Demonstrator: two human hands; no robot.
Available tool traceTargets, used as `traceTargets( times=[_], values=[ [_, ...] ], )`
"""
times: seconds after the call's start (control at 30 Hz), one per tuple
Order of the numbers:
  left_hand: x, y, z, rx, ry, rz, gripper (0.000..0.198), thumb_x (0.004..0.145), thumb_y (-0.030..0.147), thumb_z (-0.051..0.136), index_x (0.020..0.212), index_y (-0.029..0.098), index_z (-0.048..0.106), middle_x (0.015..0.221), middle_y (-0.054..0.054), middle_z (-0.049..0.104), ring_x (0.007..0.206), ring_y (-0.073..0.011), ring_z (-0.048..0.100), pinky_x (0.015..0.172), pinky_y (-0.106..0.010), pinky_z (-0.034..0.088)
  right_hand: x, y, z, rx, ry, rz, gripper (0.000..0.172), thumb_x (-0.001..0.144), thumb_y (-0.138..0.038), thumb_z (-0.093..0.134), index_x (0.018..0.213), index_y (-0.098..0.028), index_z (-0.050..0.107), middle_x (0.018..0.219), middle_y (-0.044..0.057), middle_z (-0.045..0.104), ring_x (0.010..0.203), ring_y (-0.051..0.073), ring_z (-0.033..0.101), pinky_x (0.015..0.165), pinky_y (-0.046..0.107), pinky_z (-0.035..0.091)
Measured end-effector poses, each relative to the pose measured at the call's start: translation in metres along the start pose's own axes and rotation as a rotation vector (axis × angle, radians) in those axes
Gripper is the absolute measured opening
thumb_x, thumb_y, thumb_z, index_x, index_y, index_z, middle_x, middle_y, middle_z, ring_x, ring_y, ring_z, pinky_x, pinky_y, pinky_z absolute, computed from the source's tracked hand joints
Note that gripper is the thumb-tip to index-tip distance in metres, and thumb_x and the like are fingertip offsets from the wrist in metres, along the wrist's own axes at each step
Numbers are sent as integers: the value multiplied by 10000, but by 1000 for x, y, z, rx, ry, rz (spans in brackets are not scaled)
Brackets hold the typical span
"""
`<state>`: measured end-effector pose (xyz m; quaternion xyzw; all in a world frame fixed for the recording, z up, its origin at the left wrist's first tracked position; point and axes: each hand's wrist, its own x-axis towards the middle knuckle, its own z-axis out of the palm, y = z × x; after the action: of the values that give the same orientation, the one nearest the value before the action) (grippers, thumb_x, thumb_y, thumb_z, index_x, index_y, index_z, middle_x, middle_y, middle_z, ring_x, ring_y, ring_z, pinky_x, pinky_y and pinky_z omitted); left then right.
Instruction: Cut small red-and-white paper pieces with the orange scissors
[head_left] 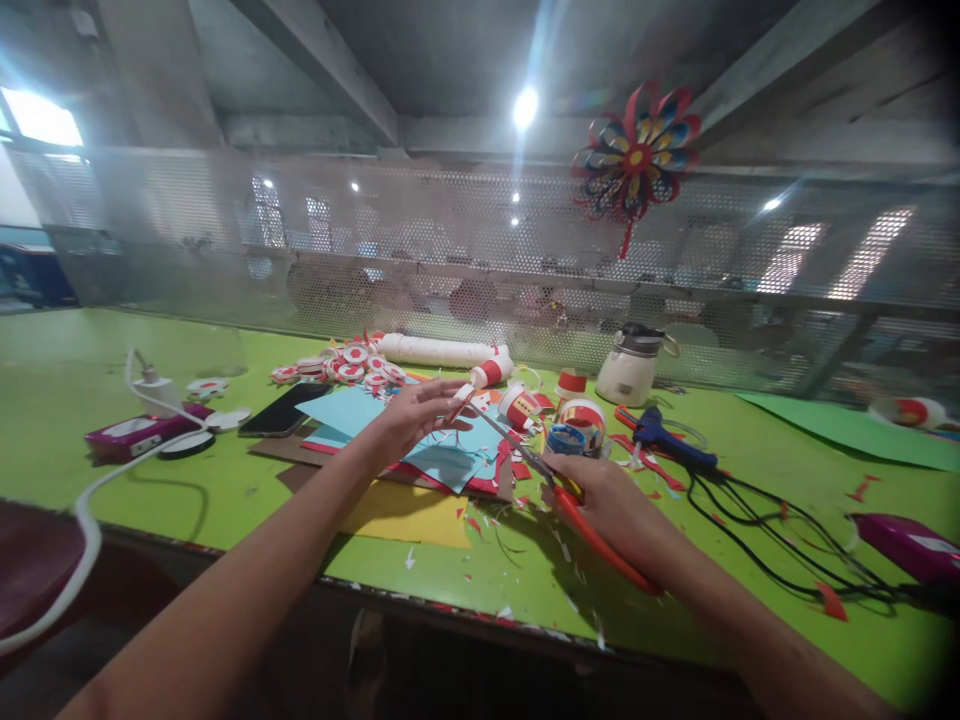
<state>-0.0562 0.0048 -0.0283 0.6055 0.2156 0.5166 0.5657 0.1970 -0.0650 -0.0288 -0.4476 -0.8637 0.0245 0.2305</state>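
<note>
Left hand (416,415) pinches red strip (459,404); right hand (611,500) grips scissors (525,455), blades at strip, cut looks unfinished. Rolled pieces (345,365) piled at 11 o'clock; sheets (420,455) uncut.

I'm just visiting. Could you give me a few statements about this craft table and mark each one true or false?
1. The right hand holds red-handled scissors. True.
2. The left hand holds the glue gun. False: it pinches a paper strip; the glue gun lies on the table.
3. A paper pinwheel hangs on the mesh. True.
4. The table is blue. False: it is green.
</note>
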Motion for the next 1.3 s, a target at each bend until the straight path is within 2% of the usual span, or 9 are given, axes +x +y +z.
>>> traceTargets(
  times=[0.2, 0.43, 0.83, 1.3],
  values=[
    [-2, 2, 4, 37, -3, 7, 344, 717, 194, 624, 1054, 125, 600, 1039, -142, 601, 914, -260, 594, 808, -446, 468, 0, 0, 0, 18, 10, -5, 250, 802, -176, 500, 1006, -195, 644, 938, 73, 708, 813, 247, 640, 671, 321, 457],
    [-1, 1, 4, 30, 18, 12, 328, 716, 183, 625, 1039, 132, 603, 1047, -139, 592, 916, -246, 584, 804, -431, 474, 1, 1, -1, 31, -6, -9, 218, 814, -225, 491, 968, -196, 643, 917, 66, 708, 822, 249, 643, 677, 323, 455],
    [0, 1, 3, -6, -7, 0, 299, 712, 174, 628, 1008, 138, 608, 993, -134, 615, 883, -253, 601, 791, -446, 475, 0, 2, 0, 58, -16, -18, 290, 788, -185, 507, 1044, -221, 638, 969, 57, 707, 856, 247, 641, 694, 323, 458],
    [-1, 2, 4, 5, -21, -22, 313, 721, 192, 625, 1027, 130, 598, 1001, -144, 612, 886, -259, 601, 795, -446, 471, 0, 1, -2, 41, -25, -8, 270, 800, -166, 498, 1015, -232, 647, 901, 51, 716, 794, 240, 644, 660, 303, 452]
  ],
)
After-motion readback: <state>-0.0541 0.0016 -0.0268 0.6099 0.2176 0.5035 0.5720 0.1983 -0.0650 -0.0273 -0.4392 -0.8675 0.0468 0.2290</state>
